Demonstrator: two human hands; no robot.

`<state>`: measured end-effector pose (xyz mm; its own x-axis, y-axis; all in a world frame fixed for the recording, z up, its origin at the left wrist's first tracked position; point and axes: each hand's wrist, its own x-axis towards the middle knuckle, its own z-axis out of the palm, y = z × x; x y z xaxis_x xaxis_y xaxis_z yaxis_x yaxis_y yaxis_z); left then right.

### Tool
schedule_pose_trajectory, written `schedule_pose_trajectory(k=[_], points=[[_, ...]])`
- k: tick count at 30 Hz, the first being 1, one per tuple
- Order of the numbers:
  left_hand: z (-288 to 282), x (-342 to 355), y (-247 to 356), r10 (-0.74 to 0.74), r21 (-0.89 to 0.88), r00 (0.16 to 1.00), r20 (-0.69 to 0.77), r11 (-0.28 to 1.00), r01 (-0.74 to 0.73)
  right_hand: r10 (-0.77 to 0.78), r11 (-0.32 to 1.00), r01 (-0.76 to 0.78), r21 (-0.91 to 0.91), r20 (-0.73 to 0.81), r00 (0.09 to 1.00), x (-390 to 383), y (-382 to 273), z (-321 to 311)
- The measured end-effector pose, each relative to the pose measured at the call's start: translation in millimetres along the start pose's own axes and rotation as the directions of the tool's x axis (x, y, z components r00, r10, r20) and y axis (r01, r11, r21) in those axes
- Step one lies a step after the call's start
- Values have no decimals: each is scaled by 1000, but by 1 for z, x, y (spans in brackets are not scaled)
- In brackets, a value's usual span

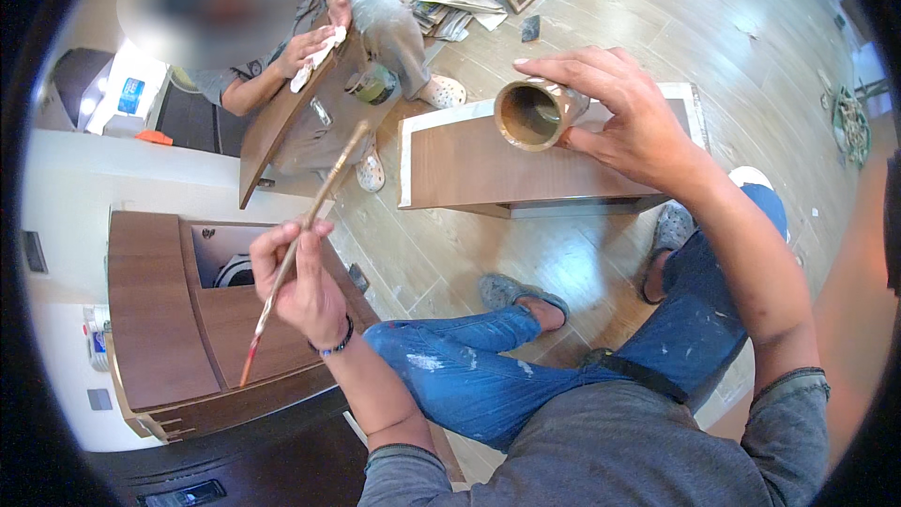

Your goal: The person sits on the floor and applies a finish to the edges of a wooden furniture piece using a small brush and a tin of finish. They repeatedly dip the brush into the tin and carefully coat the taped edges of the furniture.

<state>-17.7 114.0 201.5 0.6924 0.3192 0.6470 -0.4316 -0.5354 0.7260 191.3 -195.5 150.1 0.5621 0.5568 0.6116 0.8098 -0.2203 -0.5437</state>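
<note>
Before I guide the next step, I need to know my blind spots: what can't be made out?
All in the head view:
- Cup: depth of contents, obscured by its shaded interior.
- Right hand: palm, hidden by the hand itself.
- Slim stick: whether its ends are wet, too small.
- Black-and-white item: lower part, behind the cabinet front.
- Co-worker's face: blurred.

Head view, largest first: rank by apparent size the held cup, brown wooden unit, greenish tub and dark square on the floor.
1. Brown wooden unit
2. Cup, likely enlarged by nearness
3. Greenish tub
4. Dark square
</note>
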Motion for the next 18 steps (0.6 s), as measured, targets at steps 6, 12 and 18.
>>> schedule_pose_trajectory(k=[6,12,18], points=[[81,37,90,266,125,900,344,937,-325,-27,999,25,-26,-86,996,-7,-3,-21],[121,41,93,241,208,876,418,913,-351,10,996,-22,-90,-131,991,-16,-15,-40],[160,59,77,299,157,753,586,870,-467,5,984,-30,-175,-139,990,-24,-7,-53]])
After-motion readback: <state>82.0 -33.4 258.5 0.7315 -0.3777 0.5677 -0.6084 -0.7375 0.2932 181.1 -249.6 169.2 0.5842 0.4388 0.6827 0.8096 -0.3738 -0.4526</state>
